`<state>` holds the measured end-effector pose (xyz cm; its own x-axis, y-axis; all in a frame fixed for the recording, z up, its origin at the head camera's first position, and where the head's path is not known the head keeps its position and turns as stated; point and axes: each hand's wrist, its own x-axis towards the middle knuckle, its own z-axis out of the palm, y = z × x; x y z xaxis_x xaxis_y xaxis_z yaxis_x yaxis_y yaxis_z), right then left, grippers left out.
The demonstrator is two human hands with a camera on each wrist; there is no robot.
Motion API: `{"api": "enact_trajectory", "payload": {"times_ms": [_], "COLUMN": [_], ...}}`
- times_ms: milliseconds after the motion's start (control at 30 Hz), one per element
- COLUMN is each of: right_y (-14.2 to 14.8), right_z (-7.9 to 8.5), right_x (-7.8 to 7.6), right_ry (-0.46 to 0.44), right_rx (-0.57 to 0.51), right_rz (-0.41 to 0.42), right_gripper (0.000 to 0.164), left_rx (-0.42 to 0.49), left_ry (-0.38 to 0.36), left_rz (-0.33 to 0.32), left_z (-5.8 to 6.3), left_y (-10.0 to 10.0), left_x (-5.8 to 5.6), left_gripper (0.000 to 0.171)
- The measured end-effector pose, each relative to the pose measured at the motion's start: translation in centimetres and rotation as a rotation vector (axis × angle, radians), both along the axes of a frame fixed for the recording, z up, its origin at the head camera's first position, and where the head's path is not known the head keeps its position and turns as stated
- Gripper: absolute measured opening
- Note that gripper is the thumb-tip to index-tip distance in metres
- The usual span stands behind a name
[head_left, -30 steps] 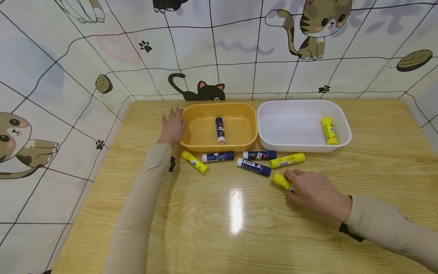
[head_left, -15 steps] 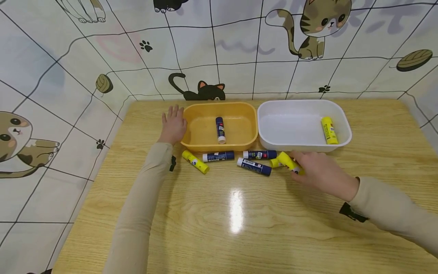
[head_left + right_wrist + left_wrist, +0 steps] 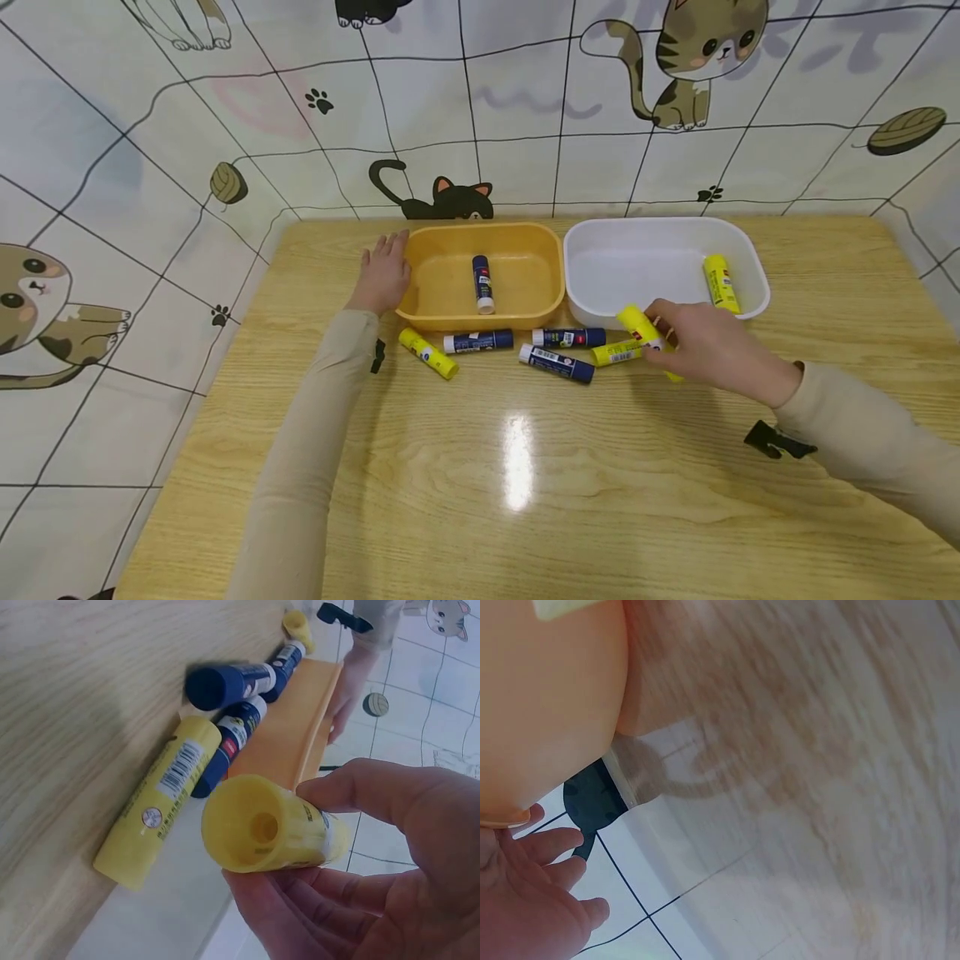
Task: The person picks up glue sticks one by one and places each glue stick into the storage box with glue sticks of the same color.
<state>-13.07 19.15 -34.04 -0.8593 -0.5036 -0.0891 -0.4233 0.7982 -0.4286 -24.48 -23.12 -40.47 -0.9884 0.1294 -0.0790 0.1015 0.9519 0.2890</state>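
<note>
My right hand [image 3: 708,346] pinches a yellow glue stick [image 3: 637,323] between thumb and fingers, tilted near the front rim of the white tray [image 3: 637,267]. In the right wrist view the hollow base of that glue stick [image 3: 236,844] faces the camera. Under it on the table lies another yellow glue stick [image 3: 615,353], partly covered by the right hand. My left hand [image 3: 382,275] rests at the left end of the orange tray [image 3: 480,322], its fingers loosely extended at the rim. One blue glue stick [image 3: 483,285] lies in the orange tray, one yellow glue stick [image 3: 721,283] in the white tray.
In front of the trays lie a blue glue stick [image 3: 478,342], a second blue glue stick [image 3: 568,338], a third blue glue stick [image 3: 557,364] and, at the left, a yellow glue stick [image 3: 427,353]. A cat-patterned wall [image 3: 517,125] stands right behind the trays.
The right hand has raised the yellow glue stick from the table and moved it back and slightly right, toward the white tray. My left hand stays at the orange tray.
</note>
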Motion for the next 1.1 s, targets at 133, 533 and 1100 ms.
{"api": "enact_trajectory", "payload": {"times_ms": [133,533,1100], "right_y": [0.2,-0.3,-1.3], "right_z": [0.7,2.1,3.0], "right_x": [-0.8,-3.4,-7.9], "right_ry": [-0.002,-0.187,-0.480], "right_rx": [-0.017,-0.038,-0.176], "right_rz": [-0.016,-0.042,-0.146], "right_gripper": [0.031,0.039,0.055], "left_rx": [-0.003,-0.025,-0.046], "left_ry": [-0.001,0.006,0.011], "left_rz": [0.005,-0.001,-0.005], "left_z": [0.0,0.2,0.4], "left_y": [0.0,0.0,0.1], "left_x": [0.1,0.3,0.3], "left_gripper": [0.054,0.053,0.054]}}
